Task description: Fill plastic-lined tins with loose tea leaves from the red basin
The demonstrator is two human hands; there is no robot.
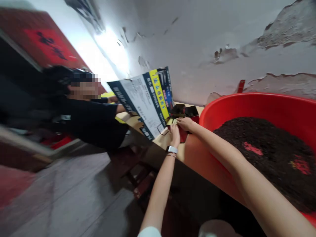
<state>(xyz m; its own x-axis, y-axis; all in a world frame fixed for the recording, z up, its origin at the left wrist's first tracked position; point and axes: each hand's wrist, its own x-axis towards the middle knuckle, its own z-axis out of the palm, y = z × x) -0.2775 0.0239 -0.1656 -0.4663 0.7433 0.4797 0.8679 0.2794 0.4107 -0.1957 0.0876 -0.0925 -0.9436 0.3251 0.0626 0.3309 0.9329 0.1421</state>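
The view is tilted and blurred. My left hand (174, 134) and my right hand (185, 123) reach out together to a small dark red box (183, 134) on a wooden table (161, 140), next to a big red basin (259, 103). Both hands touch the box; how firmly they grip it is unclear. A watch and a bracelet sit on my left wrist. The basin is heaped with dark loose tea leaves (269, 151), with a few red bits among them.
A printed cardboard carton (145, 98) stands on the table behind my hands. A person in a black shirt (93, 121) sits at the table's far side. A peeling white wall rises behind. Grey floor lies at the lower left.
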